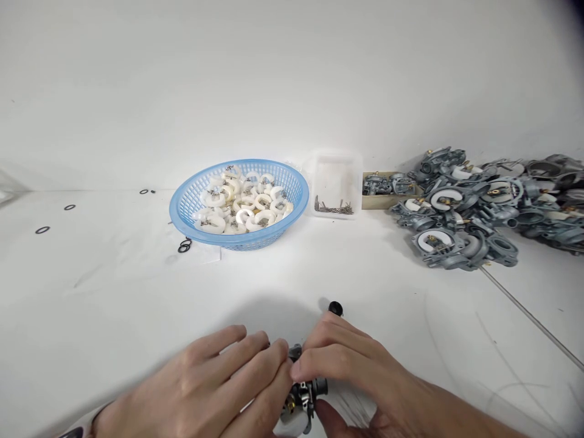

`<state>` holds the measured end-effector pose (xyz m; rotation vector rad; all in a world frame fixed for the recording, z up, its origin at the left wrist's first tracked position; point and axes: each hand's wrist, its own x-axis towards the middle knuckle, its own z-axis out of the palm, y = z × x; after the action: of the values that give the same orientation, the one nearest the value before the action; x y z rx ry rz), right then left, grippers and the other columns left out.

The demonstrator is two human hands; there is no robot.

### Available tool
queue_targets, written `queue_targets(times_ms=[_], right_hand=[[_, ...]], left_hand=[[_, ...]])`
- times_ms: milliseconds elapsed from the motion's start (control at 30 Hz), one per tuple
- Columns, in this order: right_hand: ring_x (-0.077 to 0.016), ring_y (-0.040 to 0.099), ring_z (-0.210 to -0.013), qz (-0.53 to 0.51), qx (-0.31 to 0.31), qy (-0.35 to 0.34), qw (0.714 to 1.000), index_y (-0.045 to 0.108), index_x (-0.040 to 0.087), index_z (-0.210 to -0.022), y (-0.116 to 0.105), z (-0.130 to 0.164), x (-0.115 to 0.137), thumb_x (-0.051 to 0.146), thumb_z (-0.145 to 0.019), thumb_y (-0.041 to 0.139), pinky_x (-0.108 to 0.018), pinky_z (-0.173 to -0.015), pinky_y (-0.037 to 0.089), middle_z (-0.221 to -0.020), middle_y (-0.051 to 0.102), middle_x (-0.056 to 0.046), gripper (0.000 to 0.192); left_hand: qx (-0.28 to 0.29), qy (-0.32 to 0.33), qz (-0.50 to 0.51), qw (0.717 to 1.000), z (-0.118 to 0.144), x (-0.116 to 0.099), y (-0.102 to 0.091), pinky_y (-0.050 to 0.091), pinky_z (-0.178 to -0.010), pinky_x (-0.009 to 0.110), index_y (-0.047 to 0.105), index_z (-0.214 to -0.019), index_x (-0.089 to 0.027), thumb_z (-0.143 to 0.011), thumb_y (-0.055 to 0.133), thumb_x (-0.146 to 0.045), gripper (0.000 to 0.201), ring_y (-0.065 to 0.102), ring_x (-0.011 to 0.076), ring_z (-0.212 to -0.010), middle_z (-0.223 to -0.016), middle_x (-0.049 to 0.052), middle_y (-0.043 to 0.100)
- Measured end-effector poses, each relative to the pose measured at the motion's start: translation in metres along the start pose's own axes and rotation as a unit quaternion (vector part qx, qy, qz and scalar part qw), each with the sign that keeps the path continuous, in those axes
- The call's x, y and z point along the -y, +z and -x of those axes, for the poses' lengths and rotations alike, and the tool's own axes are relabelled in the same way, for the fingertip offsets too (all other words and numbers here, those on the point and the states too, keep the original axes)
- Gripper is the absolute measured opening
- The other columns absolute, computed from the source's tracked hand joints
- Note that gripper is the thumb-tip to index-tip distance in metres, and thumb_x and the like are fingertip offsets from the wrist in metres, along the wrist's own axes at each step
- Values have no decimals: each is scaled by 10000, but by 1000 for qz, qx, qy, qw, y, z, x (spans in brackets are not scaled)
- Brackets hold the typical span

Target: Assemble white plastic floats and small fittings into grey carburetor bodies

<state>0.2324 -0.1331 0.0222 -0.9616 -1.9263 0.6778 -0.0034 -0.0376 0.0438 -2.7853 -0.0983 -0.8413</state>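
Carburetor (301, 401) — between both hands' fingertips

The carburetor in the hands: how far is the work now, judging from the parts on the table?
Done: a pile of grey carburetors at right, several showing white floats. In hand: the left hand and right hand grip one small carburetor together. Left: the blue basket has many white floats, and the clear tray has pins.
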Motion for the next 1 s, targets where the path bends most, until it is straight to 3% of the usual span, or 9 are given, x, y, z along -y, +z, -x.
queue_targets(times_ms=[167,433,733,1000], right_hand=[[-192,700,-980,5,24,2,1000,559,297,-1351,-3,1,1,-20,-837,576,-346,-978,580,-1051,694,-13,604],[-191,702,-938,-6,1,-22,1000,577,311,-1346,2,2,-1,39,-860,592,-318,-935,583,-1007,716,0,557],[-185,713,-896,26,3,-58,998,591,274,-1328,2,0,-4,42,-935,590,-314,-886,571,-998,766,-3,455],[-166,684,-905,55,31,-47,997,593,249,-1294,-2,1,4,112,-1044,598,-300,-908,556,-975,723,8,285]], left_hand=[[-13,13,27,999,-5,0,-4,734,-758,276,849,-845,-225,-1051,523,-138,396,800,177,-723,-951,-7,896],[-3,15,23,1000,-1,-1,-3,720,-743,271,857,-877,-237,-1024,589,-166,314,795,165,-760,-1017,-34,898],[1,18,1,1000,2,-1,-3,723,-716,286,878,-895,-299,-933,707,-281,175,797,210,-802,-1013,-42,896],[-19,9,38,999,1,-2,0,728,-753,308,871,-825,-243,-975,646,-206,273,777,209,-736,-995,15,898]])
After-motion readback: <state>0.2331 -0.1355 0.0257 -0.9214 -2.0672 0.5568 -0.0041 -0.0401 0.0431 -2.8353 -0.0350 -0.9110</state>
